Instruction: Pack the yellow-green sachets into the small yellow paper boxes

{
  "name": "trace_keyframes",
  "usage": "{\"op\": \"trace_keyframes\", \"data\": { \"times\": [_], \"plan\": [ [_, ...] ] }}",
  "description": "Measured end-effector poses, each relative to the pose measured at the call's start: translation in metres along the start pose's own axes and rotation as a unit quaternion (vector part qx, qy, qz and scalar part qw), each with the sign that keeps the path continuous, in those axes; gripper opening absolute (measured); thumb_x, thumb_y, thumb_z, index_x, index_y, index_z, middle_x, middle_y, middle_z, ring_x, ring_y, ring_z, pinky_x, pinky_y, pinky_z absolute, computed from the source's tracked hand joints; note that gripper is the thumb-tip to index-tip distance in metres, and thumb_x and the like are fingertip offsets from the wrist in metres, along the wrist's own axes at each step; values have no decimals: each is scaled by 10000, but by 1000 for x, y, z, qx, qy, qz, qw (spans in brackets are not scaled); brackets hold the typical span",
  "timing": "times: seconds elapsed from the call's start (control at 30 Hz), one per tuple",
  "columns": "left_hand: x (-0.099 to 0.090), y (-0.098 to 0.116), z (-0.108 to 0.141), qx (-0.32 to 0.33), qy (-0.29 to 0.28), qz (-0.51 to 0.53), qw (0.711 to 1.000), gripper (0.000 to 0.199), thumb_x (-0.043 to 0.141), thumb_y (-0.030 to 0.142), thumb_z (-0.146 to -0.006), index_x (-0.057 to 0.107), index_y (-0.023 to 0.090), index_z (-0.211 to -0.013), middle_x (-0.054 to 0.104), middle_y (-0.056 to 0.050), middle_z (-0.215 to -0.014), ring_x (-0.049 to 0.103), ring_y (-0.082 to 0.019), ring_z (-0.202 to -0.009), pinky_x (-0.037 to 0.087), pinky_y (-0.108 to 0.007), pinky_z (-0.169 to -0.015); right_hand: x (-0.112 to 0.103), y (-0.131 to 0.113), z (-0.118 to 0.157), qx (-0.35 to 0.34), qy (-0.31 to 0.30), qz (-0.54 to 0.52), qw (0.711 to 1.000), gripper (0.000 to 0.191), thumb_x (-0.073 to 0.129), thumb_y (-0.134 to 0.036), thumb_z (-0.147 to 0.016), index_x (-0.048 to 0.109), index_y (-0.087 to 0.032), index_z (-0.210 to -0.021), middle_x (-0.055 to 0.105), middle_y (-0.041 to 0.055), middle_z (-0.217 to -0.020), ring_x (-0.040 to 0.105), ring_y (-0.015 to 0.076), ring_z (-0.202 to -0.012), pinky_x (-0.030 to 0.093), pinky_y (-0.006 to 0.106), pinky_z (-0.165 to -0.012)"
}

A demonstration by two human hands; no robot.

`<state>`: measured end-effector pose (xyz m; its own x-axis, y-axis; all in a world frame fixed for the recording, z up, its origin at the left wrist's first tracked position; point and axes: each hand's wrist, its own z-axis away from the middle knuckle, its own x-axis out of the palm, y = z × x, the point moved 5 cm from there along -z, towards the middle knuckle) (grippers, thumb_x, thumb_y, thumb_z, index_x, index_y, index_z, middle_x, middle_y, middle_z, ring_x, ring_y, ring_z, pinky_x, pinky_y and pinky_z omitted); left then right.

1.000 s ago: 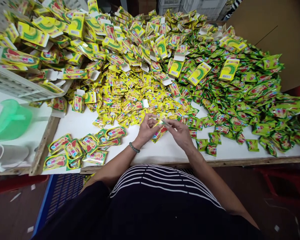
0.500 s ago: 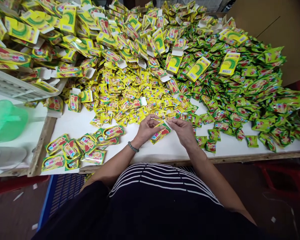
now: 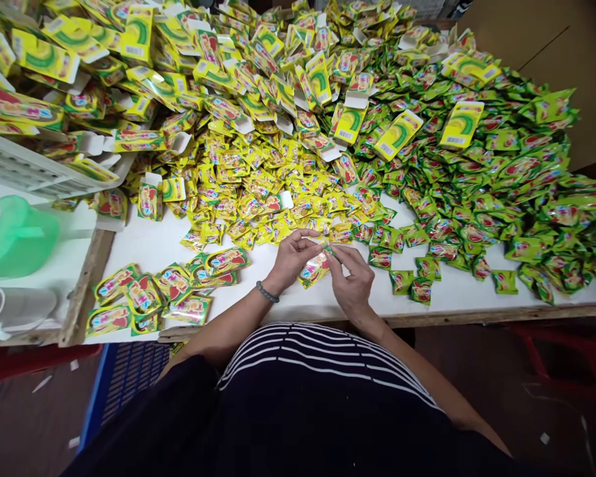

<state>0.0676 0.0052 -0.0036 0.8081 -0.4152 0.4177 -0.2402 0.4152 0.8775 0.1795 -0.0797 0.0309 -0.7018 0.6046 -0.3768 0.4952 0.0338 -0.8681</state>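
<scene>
Between my hands, over the white table, is a small yellow and green box [image 3: 314, 269] with pink lettering. My left hand [image 3: 292, 260], a beaded bracelet at its wrist, grips the box's upper left part. The fingers of my right hand [image 3: 350, 273] are pinched on its upper right end. Small yellow packets [image 3: 258, 185] are heaped just beyond my hands. Green packets [image 3: 477, 199] form a large pile to the right. Several closed-looking boxes [image 3: 142, 296] lie in a group left of my left forearm.
Yellow boxes with raised flaps [image 3: 134, 36] cover the far left, some in a white basket [image 3: 40, 165]. A green scoop [image 3: 20, 238] and a white mug [image 3: 20, 309] stand at the left. A wooden strip [image 3: 87, 285] crosses the table there. Below is a blue crate [image 3: 124, 377].
My right hand has moved slightly left and its fingers have curled in more over the box's upper end. My left hand keeps its grip, nearly in place. The view has shifted slightly.
</scene>
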Motion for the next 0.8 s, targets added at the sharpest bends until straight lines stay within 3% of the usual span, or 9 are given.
{"op": "trace_keyframes", "data": {
  "times": [0.13,0.23,0.3,0.4,0.47,0.53,0.6,0.67,0.8],
  "plan": [
    [2,-3,3,23,43,-25,998,461,831,442,-626,612,178,-933,602,55,-599,484,-74,-512,353,-222,-532,10,4,12,-10,-9,30,999,289,521,-375,-918,730,-238,-1064,742,99,-1037,684,227,-992,545,411,-928],
    [-4,21,7,57,33,-194,979,365,762,465,-709,654,180,-911,577,36,-573,480,-102,-515,350,-244,-539,15,19,18,42,-62,6,997,372,547,-428,-904,680,-215,-1179,725,119,-1128,695,217,-951,563,399,-885],
    [-17,50,15,71,31,-369,926,250,706,408,-777,693,186,-893,586,10,-584,503,-135,-543,365,-271,-581,13,27,20,63,-81,-14,995,425,556,-451,-897,657,-192,-1219,722,132,-1139,695,218,-954,564,403,-883],
    [-54,94,39,57,87,-605,789,190,635,299,-833,716,190,-966,628,-49,-697,568,-206,-693,391,-315,-698,3,36,19,70,-58,-14,996,434,552,-472,-896,672,-172,-1185,727,138,-1110,695,231,-972,551,429,-906],
    [-76,109,59,25,94,-709,699,336,696,298,-781,690,200,-1102,651,-96,-871,582,-269,-890,398,-361,-822,-4,40,20,75,-46,1,996,437,553,-485,-894,684,-162,-1158,735,142,-1070,704,242,-938,549,447,-904],
    [-93,108,75,-21,70,-766,639,574,798,334,-672,642,232,-1215,625,-126,-1054,541,-320,-1047,369,-419,-934,-6,43,23,79,-52,6,996,447,554,-489,-895,687,-149,-1153,744,147,-1027,714,250,-898,558,450,-877],
    [-107,100,88,-71,53,-783,616,723,832,368,-617,593,260,-1290,587,-139,-1146,524,-339,-1090,353,-453,-970,-4,44,28,69,-73,12,995,444,561,-483,-895,689,-145,-1152,749,150,-1008,722,250,-851,575,430,-826],
    [-120,97,99,-113,67,-780,612,772,814,377,-629,548,264,-1345,580,-149,-1147,548,-338,-1055,376,-455,-946,-1,42,32,38,-95,28,994,422,568,-473,-894,699,-152,-1135,753,147,-1005,724,246,-811,582,407,-772],
    [-167,118,123,-211,135,-762,597,805,810,464,-588,566,244,-1323,606,-161,-1084,579,-347,-981,414,-468,-903,0,40,35,-10,-116,65,991,392,556,-461,-905,721,-154,-1083,761,141,-954,724,247,-780,578,390,-733]
  ]
}}
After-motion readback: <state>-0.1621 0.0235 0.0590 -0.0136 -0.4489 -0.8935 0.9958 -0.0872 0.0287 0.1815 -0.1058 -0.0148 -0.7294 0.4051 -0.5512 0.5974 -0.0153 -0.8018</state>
